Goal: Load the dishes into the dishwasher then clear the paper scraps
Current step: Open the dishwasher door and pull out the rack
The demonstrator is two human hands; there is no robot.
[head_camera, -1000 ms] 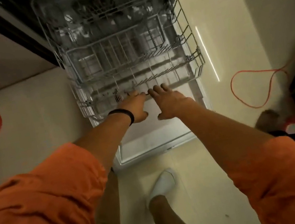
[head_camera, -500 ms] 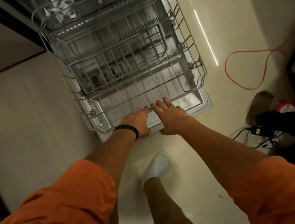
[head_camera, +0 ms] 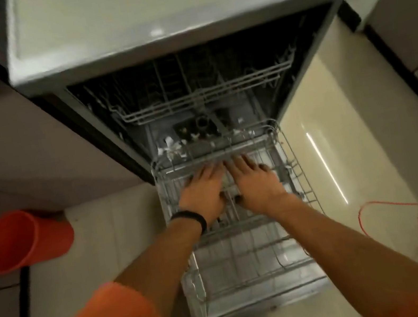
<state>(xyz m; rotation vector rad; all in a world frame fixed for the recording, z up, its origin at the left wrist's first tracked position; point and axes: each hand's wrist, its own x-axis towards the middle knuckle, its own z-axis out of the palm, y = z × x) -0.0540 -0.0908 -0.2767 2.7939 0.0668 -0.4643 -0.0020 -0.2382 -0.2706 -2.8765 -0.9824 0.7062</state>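
The dishwasher point(head_camera: 181, 37) stands open, with its grey wire lower rack point(head_camera: 252, 270) pulled out over the lowered door. Both my hands lie side by side on the far half of that rack. My left hand point(head_camera: 203, 190), a black band on its wrist, has its fingers stretched towards the rack's far rim. My right hand point(head_camera: 255, 182) lies the same way beside it. The picture is blurred, and I see nothing held in either hand. White paper scraps point(head_camera: 171, 148) lie on the tub floor just beyond the rack. No dishes are in view.
The upper rack point(head_camera: 205, 97) sits inside the dark tub. An orange bucket point(head_camera: 21, 239) stands on the floor at the left beside a cabinet. An orange cord point(head_camera: 407, 210) loops on the tiles at the right, near a dark cabinet edge.
My hands have left the rack's near front edge and moved forward to its far half. The view has swung up, now showing the dishwasher top and tub.
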